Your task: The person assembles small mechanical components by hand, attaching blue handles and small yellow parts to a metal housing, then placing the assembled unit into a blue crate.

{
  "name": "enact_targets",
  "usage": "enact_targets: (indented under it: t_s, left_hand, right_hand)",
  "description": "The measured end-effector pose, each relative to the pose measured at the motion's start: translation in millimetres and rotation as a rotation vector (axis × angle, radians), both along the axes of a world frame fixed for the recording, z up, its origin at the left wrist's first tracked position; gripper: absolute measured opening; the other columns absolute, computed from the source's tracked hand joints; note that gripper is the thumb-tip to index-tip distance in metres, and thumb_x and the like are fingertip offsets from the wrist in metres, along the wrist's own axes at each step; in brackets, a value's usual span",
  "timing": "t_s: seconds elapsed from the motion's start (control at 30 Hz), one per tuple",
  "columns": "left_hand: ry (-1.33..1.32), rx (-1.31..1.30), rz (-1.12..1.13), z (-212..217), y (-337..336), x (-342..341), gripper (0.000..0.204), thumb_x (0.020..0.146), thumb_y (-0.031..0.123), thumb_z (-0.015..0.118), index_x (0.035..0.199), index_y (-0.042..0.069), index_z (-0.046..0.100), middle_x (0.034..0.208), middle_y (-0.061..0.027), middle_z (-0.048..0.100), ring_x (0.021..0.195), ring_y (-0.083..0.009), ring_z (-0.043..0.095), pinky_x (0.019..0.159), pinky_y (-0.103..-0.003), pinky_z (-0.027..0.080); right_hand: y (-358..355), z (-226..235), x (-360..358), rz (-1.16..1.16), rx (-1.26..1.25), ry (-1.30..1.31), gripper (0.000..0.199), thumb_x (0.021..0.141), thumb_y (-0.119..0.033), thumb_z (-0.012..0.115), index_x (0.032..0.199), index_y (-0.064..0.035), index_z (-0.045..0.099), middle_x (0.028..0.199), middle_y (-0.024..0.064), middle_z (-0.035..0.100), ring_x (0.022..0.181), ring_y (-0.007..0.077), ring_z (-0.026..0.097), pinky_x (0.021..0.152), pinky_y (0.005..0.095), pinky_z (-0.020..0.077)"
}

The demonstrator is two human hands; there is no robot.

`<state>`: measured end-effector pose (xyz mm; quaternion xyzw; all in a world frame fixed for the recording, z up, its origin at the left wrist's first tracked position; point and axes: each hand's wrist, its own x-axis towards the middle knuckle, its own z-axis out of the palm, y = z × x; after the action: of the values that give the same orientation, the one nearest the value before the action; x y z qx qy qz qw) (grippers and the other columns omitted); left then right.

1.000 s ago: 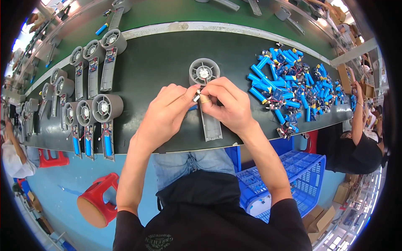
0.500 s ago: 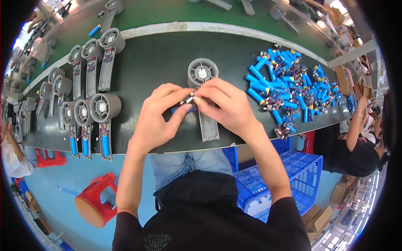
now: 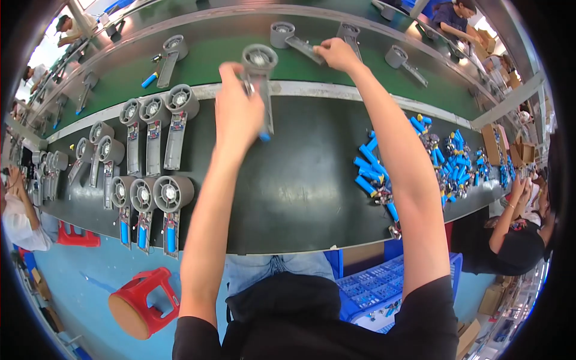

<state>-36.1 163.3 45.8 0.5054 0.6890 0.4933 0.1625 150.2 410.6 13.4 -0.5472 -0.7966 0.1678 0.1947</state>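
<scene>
My left hand (image 3: 237, 114) is at the far edge of the dark worktable, closed round a grey fan housing (image 3: 260, 58) with a round head and a long handle. A blue cylindrical battery (image 3: 264, 137) shows at the lower end of that handle; what lies under my fingers is hidden. Stretched out over the green belt, my right hand (image 3: 339, 55) pinches the handle end of a second fan housing (image 3: 282, 35), which lies on the belt with its head to the left. Another housing (image 3: 348, 31) lies just behind my right hand.
Rows of fan housings (image 3: 174, 192) stand at left, the front ones with blue batteries. A heap of wired blue batteries (image 3: 459, 162) lies at right, partly behind my forearm. A pale rail (image 3: 300, 88) divides table and belt. Below are a blue crate (image 3: 372, 285) and red stool (image 3: 144, 303).
My hands were together over the fan housing on the table, handling a small part. Now they are apart: the left has carried that housing forward, the right has reached the belt. The view has shifted.
</scene>
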Motion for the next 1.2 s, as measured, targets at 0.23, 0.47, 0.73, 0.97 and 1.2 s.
enact_targets:
  t_s: [0.23,0.47,0.73,0.97,1.2]
  left_hand:
    - [0.137,-0.046,0.115,-32.8,157.1,-103.1,0.052,0.085,0.02,0.069,0.13,0.002,0.05,0.116,-0.0263,0.066,0.113,-0.042,0.062,0.097,-0.046,0.049]
    - [0.535,0.025,0.311,-39.8,113.9,-84.9,0.048,0.09,0.043,0.066,0.119,0.005,0.067,0.107,-0.0174,0.07,0.103,-0.032,0.066,0.093,-0.04,0.05]
    - [0.229,0.015,-0.444,-13.2,-78.7,29.7,0.054,0.082,0.026,0.078,0.127,0.001,0.06,0.114,-0.0151,0.06,0.106,-0.03,0.06,0.095,-0.037,0.047]
    - [0.213,0.194,-0.368,-43.0,-82.1,40.9,0.052,0.08,0.02,0.08,0.126,0.003,0.061,0.114,-0.0121,0.06,0.104,-0.0278,0.059,0.091,-0.036,0.048]
    - [0.217,0.194,-0.354,-43.0,-86.1,38.7,0.052,0.081,0.024,0.08,0.125,0.003,0.062,0.115,-0.0119,0.059,0.106,-0.0282,0.057,0.092,-0.038,0.045]
  right_hand:
    - [-94.3,45.2,-8.9,0.1,-0.469,0.562,0.029,0.092,-0.027,0.069,0.098,0.0014,0.073,0.075,0.0029,0.067,0.064,0.009,0.061,0.064,0.0243,0.0504]
    - [-273.6,53.9,18.1,-0.035,-0.384,0.603,0.023,0.094,-0.017,0.068,0.099,0.0048,0.071,0.074,0.0049,0.069,0.057,0.0097,0.064,0.053,0.0251,0.0528]
    - [-348.6,31.8,43.6,0.067,-0.291,0.398,0.028,0.095,-0.025,0.066,0.095,0.0028,0.073,0.067,0.0098,0.067,0.05,0.0155,0.062,0.049,0.029,0.0474]
    - [-226.8,33.2,128.3,0.257,0.336,-0.239,0.028,0.077,-0.002,0.065,0.103,-0.0076,0.073,0.116,0.0123,0.061,0.114,0.0293,0.055,0.095,0.0394,0.0476]
    - [-241.0,82.9,142.5,-0.022,0.206,0.222,0.022,0.086,-0.017,0.077,0.102,-0.003,0.07,0.093,0.0057,0.071,0.083,0.0141,0.065,0.074,0.0274,0.0526]
